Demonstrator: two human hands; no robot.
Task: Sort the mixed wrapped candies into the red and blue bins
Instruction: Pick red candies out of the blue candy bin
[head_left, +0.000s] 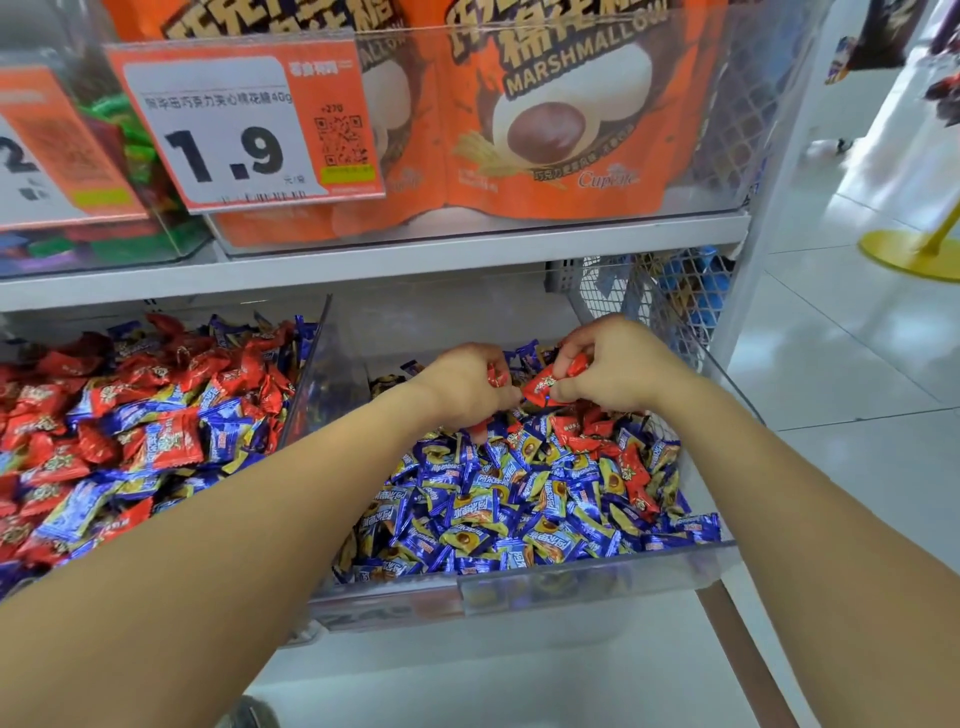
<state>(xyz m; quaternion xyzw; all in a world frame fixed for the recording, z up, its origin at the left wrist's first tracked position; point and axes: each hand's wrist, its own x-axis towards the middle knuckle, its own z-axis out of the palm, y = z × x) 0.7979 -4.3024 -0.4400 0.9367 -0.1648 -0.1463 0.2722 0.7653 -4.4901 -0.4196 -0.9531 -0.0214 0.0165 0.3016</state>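
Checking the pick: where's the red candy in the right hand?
Head view, right of centre: the red candy is pinched by the right hand over the right bin's back, beside the left hand.

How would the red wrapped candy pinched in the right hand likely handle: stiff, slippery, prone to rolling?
The red wrapped candy is probably light, since the right hand lifts it with a fingertip pinch. Its glossy film wrapper looks slippery and crinkly, so the flat ends likely flex. The pillow shape suggests it would slide or settle rather than roll.
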